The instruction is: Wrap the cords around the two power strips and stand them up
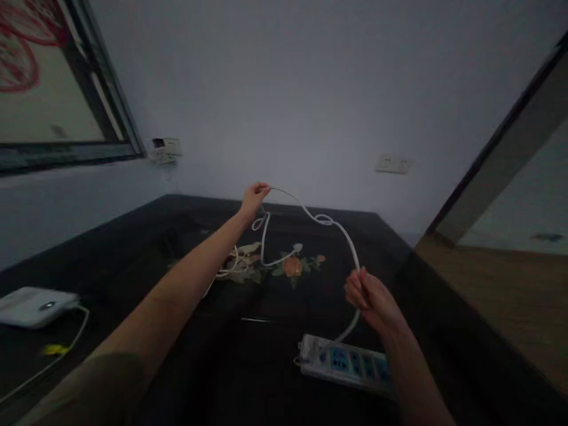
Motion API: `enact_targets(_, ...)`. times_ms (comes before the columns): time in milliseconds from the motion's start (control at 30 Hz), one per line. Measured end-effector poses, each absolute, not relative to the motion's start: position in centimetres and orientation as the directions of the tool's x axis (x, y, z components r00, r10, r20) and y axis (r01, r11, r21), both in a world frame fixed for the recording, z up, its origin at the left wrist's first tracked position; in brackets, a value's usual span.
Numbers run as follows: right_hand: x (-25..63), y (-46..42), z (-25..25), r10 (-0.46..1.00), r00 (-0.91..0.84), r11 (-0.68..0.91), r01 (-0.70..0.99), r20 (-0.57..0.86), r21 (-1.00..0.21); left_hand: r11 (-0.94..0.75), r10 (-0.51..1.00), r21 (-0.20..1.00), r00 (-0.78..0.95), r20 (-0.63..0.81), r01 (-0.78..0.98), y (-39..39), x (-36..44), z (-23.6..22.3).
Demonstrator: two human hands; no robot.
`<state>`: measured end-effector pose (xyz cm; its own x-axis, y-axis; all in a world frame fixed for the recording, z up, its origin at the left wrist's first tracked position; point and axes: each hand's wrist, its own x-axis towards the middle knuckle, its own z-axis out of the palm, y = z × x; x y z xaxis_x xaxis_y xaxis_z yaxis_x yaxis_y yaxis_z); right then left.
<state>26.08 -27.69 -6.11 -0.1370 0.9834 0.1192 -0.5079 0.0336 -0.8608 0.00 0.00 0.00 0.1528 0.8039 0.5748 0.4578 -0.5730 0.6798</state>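
A white power cord point(347, 238) arches in the air between my two hands, with a small loop in its middle. My left hand point(256, 194), stretched far forward, pinches the cord near the back of the table. Closer to me, my right hand point(369, 296) is closed around the cord above the power strip point(341, 362). The strip lies on the dark table, its right end partly hidden by my right forearm. From my left hand the cord hangs down and trails over the tabletop to a white plug point(297, 248). More cord lies curled beside my left forearm.
A flower pattern point(293, 266) decorates the dark tabletop point(266, 378). At the left sits a white box point(38, 306) with a cable and a yellow tag point(56, 349). Wall sockets point(393, 164) are on the back wall, and a window point(48, 77) is at upper left.
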Motion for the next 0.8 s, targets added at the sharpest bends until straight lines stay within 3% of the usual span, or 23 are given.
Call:
enact_targets(200,21.4,-26.0,-6.3,0.989,-0.083,0.063,-0.521,0.124,-0.851,-0.642,0.765,0.642,0.415,0.493,0.419,-1.7,8.7,-3.4)
enact_targets(400,18.7,-24.1,-4.8,0.974,0.091,0.223,-0.512,0.206,-0.830,-0.711,0.678,0.605,0.582,0.450,0.360,-4.8,11.3,-5.6)
enact_targets(500,17.6,-22.3,-3.9,0.963,0.156,0.270,-0.471,0.222,-0.840,-0.701,0.687,0.636,0.541,0.484,0.321,-7.3,9.7,-5.9)
enact_targets(667,16.9,-19.9,-3.6,0.947,0.242,0.280,-0.308,0.210,-0.909,-0.578,0.809,0.775,0.305,0.502,0.255,-14.1,5.9,-6.6)
enact_targets(800,16.7,-19.2,-3.7,0.954,0.238,0.215,-0.125,0.181,-0.969,-0.472,0.839,0.861,0.399,0.371,0.192,-19.4,5.3,-8.2)
